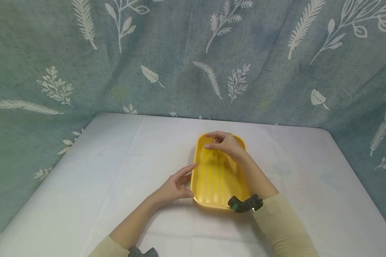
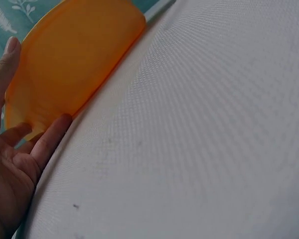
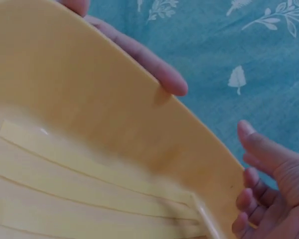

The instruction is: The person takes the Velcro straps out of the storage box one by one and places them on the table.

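Note:
A yellow tray (image 1: pixel 241 182) with rounded corners and raised walls sits on the white-covered table. Several flat, pale yellow strips (image 3: pixel 74 201) lie side by side lengthwise on its floor. At the tray's left wall is my left hand (image 1: pixel 175 185), its thumb and fingers spread along the outside; one finger (image 3: pixel 162 74) lies against the rim. My right hand (image 1: pixel 226 144) hovers over the tray's far end near the strips' ends, fingers loosely bent and thumb apart. Nothing shows between its fingers in the right wrist view.
The table (image 1: pixel 141 150) has a creased white cover. Behind it and along both sides hangs a blue-green cloth (image 1: pixel 177 60) printed with white leaves. A dark wrist device (image 1: pixel 246 204) on the right arm overlaps the tray's near right corner.

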`<state>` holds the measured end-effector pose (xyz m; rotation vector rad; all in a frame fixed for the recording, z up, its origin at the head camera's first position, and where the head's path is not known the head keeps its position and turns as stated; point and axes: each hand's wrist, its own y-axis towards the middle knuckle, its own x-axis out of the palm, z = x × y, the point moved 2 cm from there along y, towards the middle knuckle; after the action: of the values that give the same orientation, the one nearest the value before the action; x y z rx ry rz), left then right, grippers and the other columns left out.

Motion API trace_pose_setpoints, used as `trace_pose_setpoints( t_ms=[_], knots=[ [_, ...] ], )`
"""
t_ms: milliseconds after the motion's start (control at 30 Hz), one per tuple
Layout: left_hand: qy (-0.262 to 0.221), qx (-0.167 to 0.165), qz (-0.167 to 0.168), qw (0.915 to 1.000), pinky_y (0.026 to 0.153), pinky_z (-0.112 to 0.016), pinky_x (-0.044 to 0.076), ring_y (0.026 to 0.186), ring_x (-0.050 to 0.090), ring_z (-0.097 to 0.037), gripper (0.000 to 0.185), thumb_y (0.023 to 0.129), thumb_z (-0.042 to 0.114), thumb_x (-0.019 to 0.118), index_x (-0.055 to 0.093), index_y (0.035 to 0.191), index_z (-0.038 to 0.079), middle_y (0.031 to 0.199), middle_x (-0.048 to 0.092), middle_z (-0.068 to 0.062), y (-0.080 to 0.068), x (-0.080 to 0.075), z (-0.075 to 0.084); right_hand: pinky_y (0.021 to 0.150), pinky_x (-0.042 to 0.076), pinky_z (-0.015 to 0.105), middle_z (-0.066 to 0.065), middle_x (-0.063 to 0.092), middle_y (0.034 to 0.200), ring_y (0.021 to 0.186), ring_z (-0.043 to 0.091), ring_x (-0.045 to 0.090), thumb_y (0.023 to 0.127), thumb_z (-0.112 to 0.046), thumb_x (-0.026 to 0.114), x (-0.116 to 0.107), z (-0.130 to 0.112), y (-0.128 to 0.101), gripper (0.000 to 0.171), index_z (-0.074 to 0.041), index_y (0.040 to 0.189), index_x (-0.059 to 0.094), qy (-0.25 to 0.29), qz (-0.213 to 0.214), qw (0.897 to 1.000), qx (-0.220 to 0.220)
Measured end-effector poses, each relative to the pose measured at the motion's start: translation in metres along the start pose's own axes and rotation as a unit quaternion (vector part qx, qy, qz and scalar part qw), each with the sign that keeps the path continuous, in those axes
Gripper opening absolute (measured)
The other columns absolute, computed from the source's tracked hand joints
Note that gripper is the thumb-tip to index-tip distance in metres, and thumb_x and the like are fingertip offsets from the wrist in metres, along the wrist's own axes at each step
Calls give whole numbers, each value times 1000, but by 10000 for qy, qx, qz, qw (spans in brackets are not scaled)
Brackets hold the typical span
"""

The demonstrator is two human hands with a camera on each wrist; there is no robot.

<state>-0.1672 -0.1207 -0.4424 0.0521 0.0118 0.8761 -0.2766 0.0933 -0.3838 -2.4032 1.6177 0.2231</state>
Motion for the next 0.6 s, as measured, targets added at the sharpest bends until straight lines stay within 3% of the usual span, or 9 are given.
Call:
trace_pose_setpoints(
  t_ms=[333,500,600],
  knots=[
    [-1,11,-58,10000,85,-36,51,136,20,-34,84,79,1,67,18,146,15,153,10,-5,0,1,-1,61,41,23,7,53,93,77,17,46,69,-24,80,10,12,0,55,-10,118,59,-1133,-98,9933,204],
    [-8,-53,-63,10000,85,-36,51,136,21,-33,85,79,3,68,17,146,16,153,10,-5,0,1,0,70,42,24,9,54,103,91,20,47,67,-26,81,13,13,-3,62,-11,121,57,-1630,-151,9856,415],
    [-13,-33,-84,10000,85,-36,51,136,21,-33,85,79,3,68,17,146,16,153,10,-6,0,1,-1,72,42,25,8,55,104,92,21,48,66,-29,81,14,14,-2,65,-14,123,55,-2038,-109,9778,471]
  ],
)
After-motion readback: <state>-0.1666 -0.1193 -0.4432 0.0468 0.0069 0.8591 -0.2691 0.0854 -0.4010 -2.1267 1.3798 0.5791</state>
